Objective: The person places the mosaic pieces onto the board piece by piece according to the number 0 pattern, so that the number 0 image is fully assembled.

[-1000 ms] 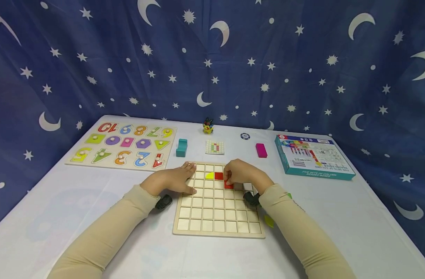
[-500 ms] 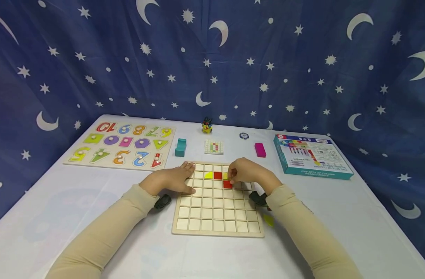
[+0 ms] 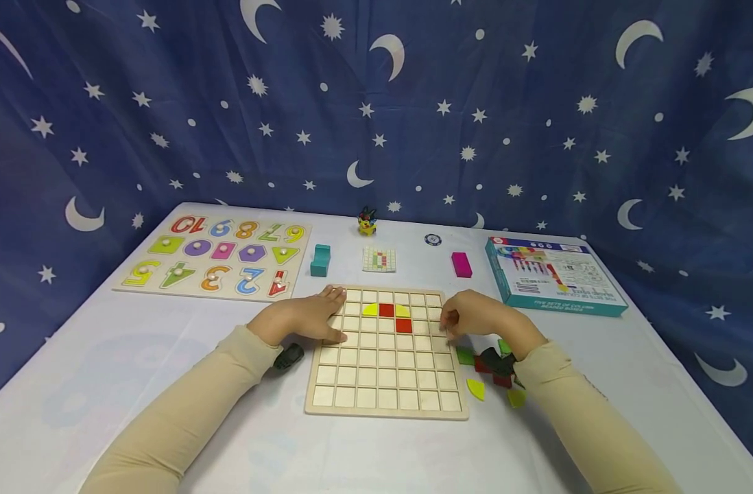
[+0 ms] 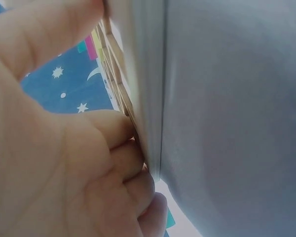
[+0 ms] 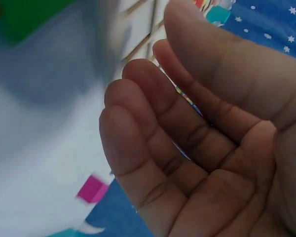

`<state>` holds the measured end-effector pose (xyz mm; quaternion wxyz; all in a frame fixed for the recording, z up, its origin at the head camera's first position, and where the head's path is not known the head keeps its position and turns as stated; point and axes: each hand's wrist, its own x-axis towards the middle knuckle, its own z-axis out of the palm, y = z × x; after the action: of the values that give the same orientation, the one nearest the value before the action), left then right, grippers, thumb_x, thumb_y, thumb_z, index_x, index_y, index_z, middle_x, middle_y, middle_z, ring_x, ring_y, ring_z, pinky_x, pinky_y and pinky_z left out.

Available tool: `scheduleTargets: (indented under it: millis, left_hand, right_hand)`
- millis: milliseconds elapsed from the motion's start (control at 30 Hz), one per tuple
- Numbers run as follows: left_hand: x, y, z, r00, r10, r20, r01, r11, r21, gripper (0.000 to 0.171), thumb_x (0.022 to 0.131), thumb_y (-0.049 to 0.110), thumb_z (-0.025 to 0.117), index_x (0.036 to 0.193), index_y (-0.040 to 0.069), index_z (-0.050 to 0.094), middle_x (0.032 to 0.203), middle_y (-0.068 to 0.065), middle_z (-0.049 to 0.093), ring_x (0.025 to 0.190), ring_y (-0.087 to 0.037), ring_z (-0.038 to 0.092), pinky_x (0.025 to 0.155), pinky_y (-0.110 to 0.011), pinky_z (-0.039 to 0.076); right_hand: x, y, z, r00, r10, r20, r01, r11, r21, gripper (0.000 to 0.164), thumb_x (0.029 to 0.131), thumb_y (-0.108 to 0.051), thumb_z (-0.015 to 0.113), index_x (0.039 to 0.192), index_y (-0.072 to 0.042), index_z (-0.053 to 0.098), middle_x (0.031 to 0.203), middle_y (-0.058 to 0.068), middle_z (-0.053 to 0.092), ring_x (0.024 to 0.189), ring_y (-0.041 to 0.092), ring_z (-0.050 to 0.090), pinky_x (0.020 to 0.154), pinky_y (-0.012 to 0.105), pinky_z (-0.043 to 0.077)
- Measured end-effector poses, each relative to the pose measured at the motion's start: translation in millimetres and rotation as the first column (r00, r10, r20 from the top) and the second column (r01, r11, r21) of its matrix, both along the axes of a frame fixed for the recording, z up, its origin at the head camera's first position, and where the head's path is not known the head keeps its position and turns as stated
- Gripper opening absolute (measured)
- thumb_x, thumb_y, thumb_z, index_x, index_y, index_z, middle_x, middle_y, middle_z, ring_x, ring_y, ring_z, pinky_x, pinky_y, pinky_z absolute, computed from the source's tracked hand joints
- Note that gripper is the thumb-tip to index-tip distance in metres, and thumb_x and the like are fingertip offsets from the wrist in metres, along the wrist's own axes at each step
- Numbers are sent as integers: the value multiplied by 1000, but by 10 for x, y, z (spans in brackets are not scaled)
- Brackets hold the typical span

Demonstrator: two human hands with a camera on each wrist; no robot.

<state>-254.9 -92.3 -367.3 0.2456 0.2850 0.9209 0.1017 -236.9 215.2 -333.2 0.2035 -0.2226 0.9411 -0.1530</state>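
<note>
A square wooden grid board [image 3: 387, 414] lies on the white table. In its upper cells sit two red square tiles [image 3: 404, 326], with yellow rounded tiles [image 3: 370, 310] on either side of the upper red one. My left hand [image 3: 302, 318] rests on the board's left edge, its fingertips against the rim in the left wrist view. At the right edge of the board hovers my right hand [image 3: 480, 318], fingers loosely bent around nothing, as the right wrist view confirms. Below it lie loose green tiles [image 3: 465, 356], red tiles [image 3: 502, 381] and yellow tiles [image 3: 476, 389], partly covered by the wrist camera.
Behind the board lie a small patterned grid card [image 3: 379, 260], a teal block [image 3: 320, 261], a magenta block [image 3: 461, 265], a toy figure [image 3: 367, 222] and a round chip [image 3: 433, 239]. A number puzzle [image 3: 212, 254] is at left, a teal box [image 3: 555, 276] at right.
My right hand has let go over the red tile and moved right, off the upper cells to the board's right edge. The right yellow tile and the loose tiles now show. My left hand stays put.
</note>
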Motion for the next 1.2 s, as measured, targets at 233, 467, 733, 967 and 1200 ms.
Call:
scheduleTargets:
  millis: [233,467,733,967,1200]
  left_hand:
    - [-5,6,4,1000,3,5,-3,1000,-5,87,89,44,54,146,-2,8,154,-17,1,142,-30,-4,115,-44,8]
    - [-6,2,12,1000,3,8,-3,1000,-2,87,89,44,54,146,-2,8,154,-17,1,142,-30,-4,115,-44,8]
    - [13,10,29,1000,4,11,-4,1000,10,87,89,43,55,146,-3,8,154,-17,1,142,-31,-4,115,-44,7]
    - [13,12,30,1000,2,8,-3,1000,13,87,89,43,54,146,-3,8,154,-17,1,142,-31,-4,115,-44,7]
    - [21,12,31,1000,6,9,-7,1000,16,87,88,43,55,146,-3,8,154,-17,1,142,-31,-3,115,-45,7]
  right_hand:
    - [119,308,-51,993,-106,46,105,994,16,13,76,-13,74,87,-10,68,77,1,57,75,16,49,66,27,45]
    - [244,439,-110,985,-146,89,145,989,15,15,74,-16,76,86,-11,67,75,0,56,74,16,49,63,28,44]
    - [293,430,-160,984,-151,98,145,987,62,23,67,-16,82,83,-15,65,76,0,55,74,16,49,66,27,45]
    - [304,412,-160,981,-165,101,159,985,63,22,69,-10,80,82,-14,63,77,0,55,77,17,48,67,28,46]
    - [289,429,-179,986,-148,77,145,988,45,20,70,-7,78,80,-14,62,77,0,54,77,17,48,67,28,45]
